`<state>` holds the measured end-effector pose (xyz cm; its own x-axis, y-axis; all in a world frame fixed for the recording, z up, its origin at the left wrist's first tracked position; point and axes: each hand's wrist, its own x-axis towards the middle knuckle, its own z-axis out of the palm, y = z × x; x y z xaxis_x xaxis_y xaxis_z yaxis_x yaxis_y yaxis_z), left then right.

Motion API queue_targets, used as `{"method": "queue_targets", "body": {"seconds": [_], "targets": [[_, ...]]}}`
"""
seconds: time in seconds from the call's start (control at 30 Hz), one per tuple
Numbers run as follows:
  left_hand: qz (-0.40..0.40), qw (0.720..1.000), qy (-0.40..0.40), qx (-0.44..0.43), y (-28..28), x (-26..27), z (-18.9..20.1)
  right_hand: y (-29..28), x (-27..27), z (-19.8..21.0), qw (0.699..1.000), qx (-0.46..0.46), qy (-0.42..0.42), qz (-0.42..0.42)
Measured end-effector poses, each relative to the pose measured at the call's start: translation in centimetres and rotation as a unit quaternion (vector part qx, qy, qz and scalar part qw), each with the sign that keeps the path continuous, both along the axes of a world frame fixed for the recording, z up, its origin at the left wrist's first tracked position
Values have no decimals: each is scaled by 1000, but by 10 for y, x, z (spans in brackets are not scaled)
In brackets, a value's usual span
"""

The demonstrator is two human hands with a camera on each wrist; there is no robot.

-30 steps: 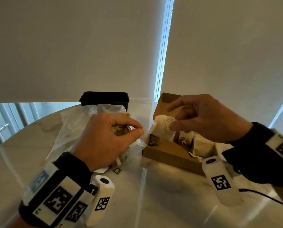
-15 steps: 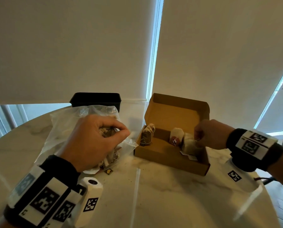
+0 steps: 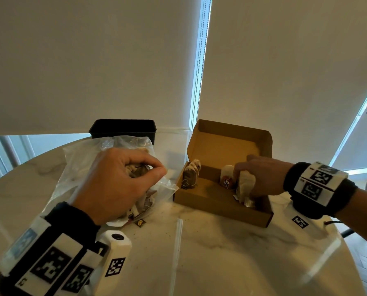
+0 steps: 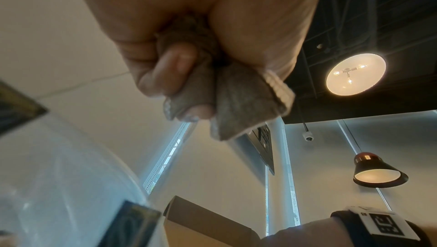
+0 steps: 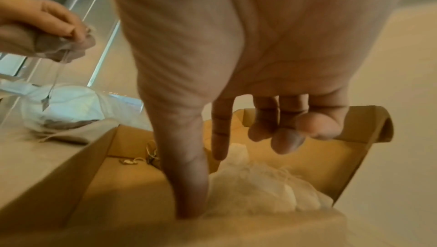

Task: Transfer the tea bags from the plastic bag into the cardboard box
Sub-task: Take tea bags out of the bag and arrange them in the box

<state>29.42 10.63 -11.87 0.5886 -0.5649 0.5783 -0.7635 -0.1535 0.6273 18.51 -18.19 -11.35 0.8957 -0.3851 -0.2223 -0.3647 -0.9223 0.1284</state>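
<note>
An open brown cardboard box (image 3: pixel 218 207) (image 5: pixel 82 176) sits on the marble table, right of a crumpled clear plastic bag (image 3: pixel 82 167) (image 5: pixel 68 105). My left hand (image 3: pixel 150 167) (image 4: pixel 189 82) hovers over the plastic bag and pinches a bunch of grey tea bags (image 3: pixel 135 170) (image 4: pixel 236 101), a string and tag dangling from them. My right hand (image 3: pixel 242 169) (image 5: pixel 208 166) is down in the box's right end, thumb and forefinger on either side of a pale tea bag (image 3: pixel 245 184) (image 5: pixel 255 185). A dark tea bag (image 3: pixel 191 174) leans at the box's left end, and one with a red tag (image 3: pixel 227 178) stands mid-box.
A black container (image 3: pixel 122 129) stands behind the plastic bag against the window blinds. A small loose tag (image 3: pixel 141 223) lies on the table in front of the bag. The box lid (image 3: pixel 227 142) stands upright at the back. The round table's edge (image 3: pixel 349 263) curves away at the right.
My right hand has carried the pale tea bag from above the box down into its right end. The left hand has stayed over the plastic bag with its tea bags.
</note>
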Motion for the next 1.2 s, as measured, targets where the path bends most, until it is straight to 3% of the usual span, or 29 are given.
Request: {"method": "queue_targets", "body": {"seconds": [0.17, 0.6, 0.73, 0.93, 1.0, 1.1, 1.2], "targets": [[5, 1000, -6, 4, 1, 1, 0, 6, 8, -9, 997, -45, 50, 30], [-3, 1000, -18, 14, 2, 3, 0, -1, 11, -19, 997, -64, 39, 25], [0, 1000, -18, 13, 1, 1, -1, -2, 9, -17, 999, -32, 19, 8], [3, 1000, -18, 17, 1, 2, 0, 16, -16, 14, 993, 73, -83, 39], [6, 1000, -17, 19, 2, 3, 0, 31, -22, 13, 992, 105, -56, 47], [13, 1000, -13, 19, 2, 5, -1, 45, -22, -1, 996, 69, 8, 61], [14, 1000, -2, 17, 2, 8, -4, 46, -17, -12, 997, 52, 5, 61]]}}
